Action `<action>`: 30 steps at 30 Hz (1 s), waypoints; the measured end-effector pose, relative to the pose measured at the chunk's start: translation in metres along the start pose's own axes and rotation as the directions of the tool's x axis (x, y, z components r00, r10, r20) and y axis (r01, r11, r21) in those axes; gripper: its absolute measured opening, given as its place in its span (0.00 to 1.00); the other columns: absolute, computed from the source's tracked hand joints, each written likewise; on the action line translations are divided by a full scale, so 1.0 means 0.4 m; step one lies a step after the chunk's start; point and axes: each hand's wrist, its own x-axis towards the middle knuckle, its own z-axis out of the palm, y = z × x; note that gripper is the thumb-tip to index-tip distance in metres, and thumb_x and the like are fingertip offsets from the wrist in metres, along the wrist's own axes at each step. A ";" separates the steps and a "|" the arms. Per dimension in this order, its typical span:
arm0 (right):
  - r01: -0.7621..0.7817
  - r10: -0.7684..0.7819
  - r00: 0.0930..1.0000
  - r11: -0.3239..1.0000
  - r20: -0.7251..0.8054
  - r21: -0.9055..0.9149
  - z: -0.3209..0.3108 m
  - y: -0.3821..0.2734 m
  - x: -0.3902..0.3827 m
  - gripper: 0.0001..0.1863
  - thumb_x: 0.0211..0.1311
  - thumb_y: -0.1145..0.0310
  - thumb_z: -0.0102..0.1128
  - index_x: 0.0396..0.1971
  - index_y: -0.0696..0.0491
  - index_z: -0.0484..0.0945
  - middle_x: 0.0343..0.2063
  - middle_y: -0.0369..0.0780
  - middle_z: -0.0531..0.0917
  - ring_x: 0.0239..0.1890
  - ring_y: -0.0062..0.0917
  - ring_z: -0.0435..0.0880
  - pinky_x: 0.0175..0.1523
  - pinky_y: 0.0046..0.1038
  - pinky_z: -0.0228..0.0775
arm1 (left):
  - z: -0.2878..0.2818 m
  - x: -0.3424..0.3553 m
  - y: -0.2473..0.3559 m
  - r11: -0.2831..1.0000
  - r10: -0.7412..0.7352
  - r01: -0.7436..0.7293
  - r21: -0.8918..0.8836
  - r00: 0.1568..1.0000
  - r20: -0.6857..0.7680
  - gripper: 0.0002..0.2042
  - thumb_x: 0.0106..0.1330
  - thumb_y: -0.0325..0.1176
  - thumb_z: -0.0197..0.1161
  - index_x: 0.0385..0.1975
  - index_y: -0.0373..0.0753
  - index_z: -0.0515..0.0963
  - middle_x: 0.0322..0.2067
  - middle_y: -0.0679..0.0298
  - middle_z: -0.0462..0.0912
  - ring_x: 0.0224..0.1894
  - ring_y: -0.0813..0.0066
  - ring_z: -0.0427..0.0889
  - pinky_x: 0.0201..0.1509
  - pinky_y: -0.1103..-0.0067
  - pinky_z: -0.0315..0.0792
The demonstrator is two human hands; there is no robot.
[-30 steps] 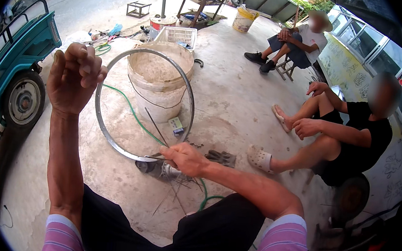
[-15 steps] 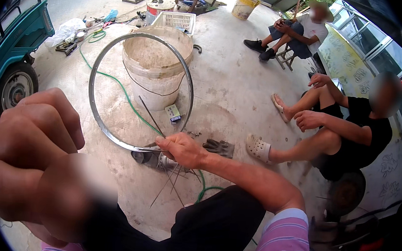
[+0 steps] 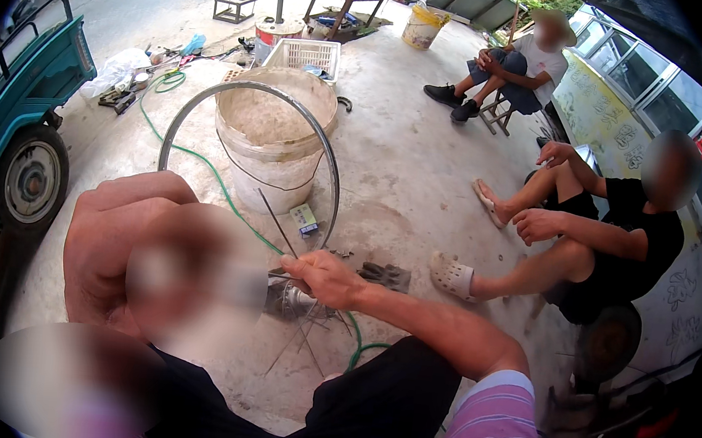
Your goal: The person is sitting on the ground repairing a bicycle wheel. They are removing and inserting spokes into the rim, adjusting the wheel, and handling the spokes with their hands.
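Observation:
My right hand (image 3: 327, 277) is closed, thumb and fingers pinching a dark wire spoke (image 3: 273, 218) that slants up and left. Just under it lies a metal wheel hub (image 3: 288, 302), with several thin spokes (image 3: 302, 341) fanning out below. A bare silver wheel rim (image 3: 337, 175) stands upright in front of the hand; its lower left part is hidden behind my left hand. My left hand (image 3: 125, 244) looms large and close, fingers curled, beside the rim's left side. Its fingertips are blurred and hidden, so anything in them cannot be made out.
A large dirty white bucket (image 3: 245, 179) stands behind the rim. Nearby are a small box (image 3: 304, 221), dark gloves (image 3: 385, 275) and a green hose (image 3: 204, 167). A teal cart (image 3: 41, 62) is at left. Two people sit at right, one with a light clog (image 3: 451, 277) close by.
My left hand has moved down and right, nearer the hub, and now covers the rim's lower left part. My right hand has shifted slightly in the picture, still pinching the spoke.

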 end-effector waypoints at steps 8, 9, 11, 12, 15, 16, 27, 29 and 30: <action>-0.038 0.038 0.999 0.999 0.003 -0.003 -0.014 0.023 0.028 0.30 0.77 0.50 0.42 0.14 0.52 0.67 0.14 0.28 0.65 0.20 0.14 0.61 0.26 0.24 0.55 | -0.034 -0.017 -0.189 0.964 -0.204 0.218 -0.150 0.974 0.100 0.12 0.55 0.28 0.70 0.38 0.32 0.80 0.28 0.60 0.82 0.26 0.75 0.82 0.33 0.79 0.74; -0.050 0.050 0.999 0.999 -0.009 -0.006 -0.017 0.007 0.020 0.30 0.77 0.50 0.42 0.15 0.52 0.66 0.14 0.28 0.65 0.20 0.14 0.61 0.26 0.24 0.55 | -0.039 -0.027 -0.238 0.951 -0.247 0.267 -0.158 0.959 0.136 0.12 0.57 0.29 0.69 0.39 0.32 0.80 0.29 0.60 0.83 0.27 0.75 0.82 0.34 0.79 0.74; -0.089 0.089 0.995 0.996 -0.045 0.014 -0.023 -0.008 -0.014 0.28 0.77 0.51 0.43 0.15 0.51 0.64 0.15 0.27 0.64 0.20 0.14 0.60 0.26 0.24 0.55 | -0.014 -0.057 -0.372 0.873 -0.348 0.378 -0.310 0.926 0.149 0.12 0.60 0.31 0.68 0.41 0.32 0.79 0.30 0.63 0.83 0.30 0.77 0.81 0.35 0.79 0.75; -0.098 0.100 0.994 0.994 -0.051 0.040 -0.027 -0.012 -0.024 0.28 0.77 0.52 0.43 0.16 0.51 0.64 0.15 0.27 0.64 0.21 0.14 0.60 0.26 0.24 0.55 | 0.001 -0.081 -0.450 0.793 -0.414 0.429 -0.432 0.900 0.135 0.12 0.62 0.32 0.67 0.42 0.32 0.79 0.31 0.64 0.83 0.31 0.78 0.81 0.36 0.80 0.75; -0.082 0.087 0.990 0.995 -0.114 0.048 -0.024 -0.016 -0.063 0.26 0.77 0.54 0.45 0.17 0.52 0.65 0.16 0.28 0.65 0.22 0.14 0.61 0.28 0.23 0.55 | 0.010 -0.171 -0.684 0.717 -0.657 0.568 -0.404 0.744 -0.121 0.12 0.67 0.36 0.62 0.42 0.33 0.79 0.33 0.65 0.82 0.33 0.81 0.79 0.37 0.81 0.74; -0.050 0.055 0.992 0.998 -0.116 0.043 -0.028 -0.016 -0.076 0.26 0.77 0.55 0.44 0.17 0.53 0.65 0.17 0.29 0.66 0.22 0.14 0.62 0.28 0.23 0.56 | -0.008 -0.201 -0.730 0.570 -0.811 0.657 -0.493 0.545 -0.213 0.12 0.67 0.36 0.61 0.42 0.33 0.79 0.33 0.65 0.81 0.33 0.81 0.78 0.37 0.81 0.74; 0.145 -0.065 0.973 0.918 -0.222 0.369 0.059 -0.141 -0.219 0.27 0.74 0.57 0.47 0.12 0.52 0.60 0.15 0.36 0.66 0.21 0.23 0.62 0.30 0.29 0.57 | 0.084 -0.789 -1.216 0.116 -0.945 0.919 -0.378 -0.015 -0.326 0.32 0.66 0.59 0.56 0.53 0.32 0.70 0.34 0.56 0.78 0.41 0.61 0.79 0.46 0.68 0.71; 0.117 -0.024 0.976 0.898 -0.218 0.425 0.043 -0.160 -0.222 0.27 0.74 0.56 0.46 0.13 0.53 0.61 0.15 0.36 0.65 0.22 0.23 0.62 0.30 0.29 0.57 | 0.114 -0.755 -1.220 0.097 -0.969 0.887 -0.451 -0.018 -0.245 0.28 0.64 0.58 0.59 0.46 0.35 0.71 0.30 0.62 0.76 0.34 0.70 0.78 0.38 0.71 0.70; 0.102 0.013 0.970 0.883 -0.242 0.457 0.039 -0.171 -0.239 0.27 0.74 0.56 0.46 0.13 0.53 0.61 0.14 0.35 0.65 0.22 0.23 0.62 0.30 0.29 0.56 | 0.113 -0.733 -1.198 0.090 -0.984 0.881 -0.465 0.008 -0.177 0.27 0.63 0.57 0.61 0.44 0.37 0.71 0.29 0.64 0.76 0.31 0.73 0.78 0.34 0.73 0.70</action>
